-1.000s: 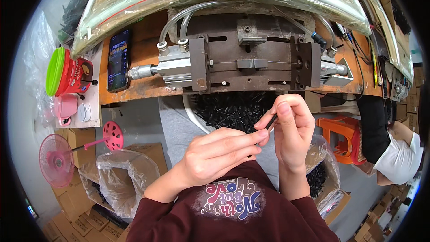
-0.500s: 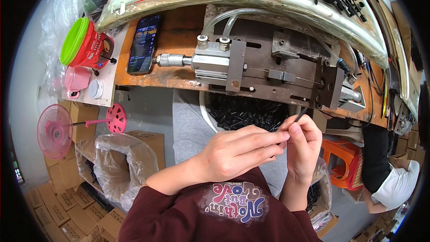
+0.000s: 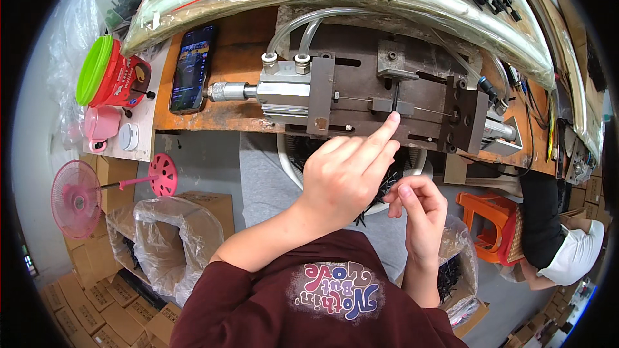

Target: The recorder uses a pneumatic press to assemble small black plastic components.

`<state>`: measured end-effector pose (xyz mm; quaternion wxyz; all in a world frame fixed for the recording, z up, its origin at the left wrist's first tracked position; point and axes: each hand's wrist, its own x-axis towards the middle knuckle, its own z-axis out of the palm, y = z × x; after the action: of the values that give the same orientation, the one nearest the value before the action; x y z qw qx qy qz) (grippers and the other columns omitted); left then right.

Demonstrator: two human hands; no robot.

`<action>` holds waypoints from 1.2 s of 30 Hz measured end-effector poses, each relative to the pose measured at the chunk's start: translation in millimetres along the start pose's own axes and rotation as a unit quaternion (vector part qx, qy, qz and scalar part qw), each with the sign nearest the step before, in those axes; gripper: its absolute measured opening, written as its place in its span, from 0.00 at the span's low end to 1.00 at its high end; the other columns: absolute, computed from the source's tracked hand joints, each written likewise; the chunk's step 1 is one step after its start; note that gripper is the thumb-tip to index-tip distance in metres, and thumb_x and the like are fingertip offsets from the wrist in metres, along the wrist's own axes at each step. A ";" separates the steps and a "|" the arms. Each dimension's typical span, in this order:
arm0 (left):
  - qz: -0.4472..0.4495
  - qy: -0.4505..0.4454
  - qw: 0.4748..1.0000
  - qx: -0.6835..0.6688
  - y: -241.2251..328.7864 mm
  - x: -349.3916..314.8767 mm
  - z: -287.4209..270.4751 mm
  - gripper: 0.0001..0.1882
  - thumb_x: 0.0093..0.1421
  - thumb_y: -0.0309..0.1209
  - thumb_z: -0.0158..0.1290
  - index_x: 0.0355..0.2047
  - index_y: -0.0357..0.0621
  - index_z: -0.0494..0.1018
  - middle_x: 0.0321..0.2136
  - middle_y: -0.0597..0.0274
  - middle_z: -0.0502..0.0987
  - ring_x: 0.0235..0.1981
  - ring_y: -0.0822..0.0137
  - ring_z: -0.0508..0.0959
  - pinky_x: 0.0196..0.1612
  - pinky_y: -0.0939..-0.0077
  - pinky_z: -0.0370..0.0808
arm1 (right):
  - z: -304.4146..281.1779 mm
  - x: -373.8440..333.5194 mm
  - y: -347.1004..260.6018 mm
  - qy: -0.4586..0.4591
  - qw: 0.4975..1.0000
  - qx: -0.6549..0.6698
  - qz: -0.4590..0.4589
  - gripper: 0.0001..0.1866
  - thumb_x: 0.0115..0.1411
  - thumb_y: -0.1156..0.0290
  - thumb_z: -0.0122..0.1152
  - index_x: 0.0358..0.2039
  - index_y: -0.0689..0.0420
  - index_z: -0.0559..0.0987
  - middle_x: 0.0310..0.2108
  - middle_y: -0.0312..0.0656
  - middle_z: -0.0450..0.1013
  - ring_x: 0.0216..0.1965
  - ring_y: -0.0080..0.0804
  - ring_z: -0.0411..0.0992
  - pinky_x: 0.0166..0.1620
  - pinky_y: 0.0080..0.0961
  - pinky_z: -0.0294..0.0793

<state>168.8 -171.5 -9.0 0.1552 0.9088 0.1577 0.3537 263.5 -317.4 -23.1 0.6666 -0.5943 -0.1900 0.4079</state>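
Observation:
My left hand (image 3: 345, 177) reaches over the bench edge with its index finger stretched out. That fingertip rests at the near end of a thin black rod-like piece (image 3: 396, 95), which lies across the small grey block (image 3: 382, 106) of a metal clamping fixture (image 3: 354, 116). The piece's far end meets a steel bracket (image 3: 391, 58). Lower and to the right, my right hand (image 3: 422, 212) hovers with loosely curled fingers and the thumb apart; nothing shows in it. Beneath my hands, a white-rimmed tub (image 3: 287, 164) holds many small black parts (image 3: 380, 201).
A phone (image 3: 192, 71), a red bucket (image 3: 132, 77) and a pink cup (image 3: 102, 125) stand at left. Clear air hoses (image 3: 290, 24) feed the cylinder (image 3: 284, 93). Plastic-lined boxes (image 3: 158, 232) flank me. At right are an orange stool (image 3: 483, 222) and another person (image 3: 567, 251).
The black piece has gone from my fingers onto the fixture's block. My left hand has moved up and forward to it, while my right hand has dropped back with its fingers loosened.

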 end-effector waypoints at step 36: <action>-0.016 -0.033 0.999 -0.008 8.2 2.8 -6.2 0.12 0.47 0.30 0.61 0.33 0.40 0.80 0.51 0.52 0.78 0.17 0.74 0.72 0.25 0.78 0.67 | -6.7 -10.8 56.8 0.019 0.995 -0.068 0.068 0.06 0.65 0.74 0.58 0.36 0.63 0.78 0.27 0.36 0.77 0.24 0.16 0.69 0.30 0.13 0.68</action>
<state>168.0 -176.7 0.2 0.1729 0.9160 0.1639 0.3227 243.9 -332.2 -75.9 0.5987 -0.6573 -0.1636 0.4275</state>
